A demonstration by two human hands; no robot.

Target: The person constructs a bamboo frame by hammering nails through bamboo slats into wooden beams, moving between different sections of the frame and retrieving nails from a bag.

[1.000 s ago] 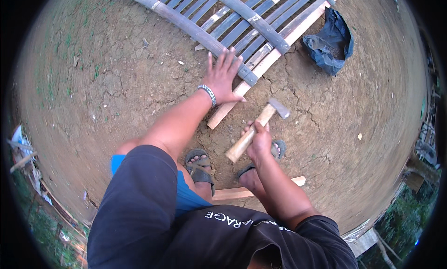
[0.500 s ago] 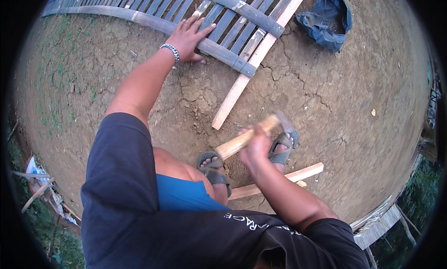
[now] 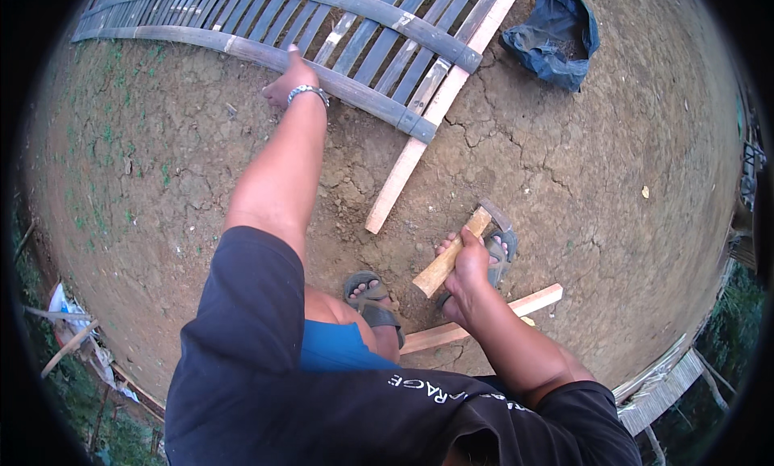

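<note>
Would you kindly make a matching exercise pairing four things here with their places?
1. wood-handled tool
2. bracelet
3. dark bag
4. loose wooden bar

A. on the ground by the sandals
B. right of the slatted frame
C. in the right hand
D. on the wrist of the left hand

Pairs: 1-C; 2-D; 3-B; 4-A

The left arm (image 3: 276,172) stretches far forward, nearly straight; the left hand (image 3: 288,83) sits side-on at its end, thumb pointing forward, fingers bent toward the left and partly hidden. The right arm (image 3: 516,329) stays lower, angled inward, the right hand (image 3: 470,266) curled tight, fingertips showing at its left.
</note>
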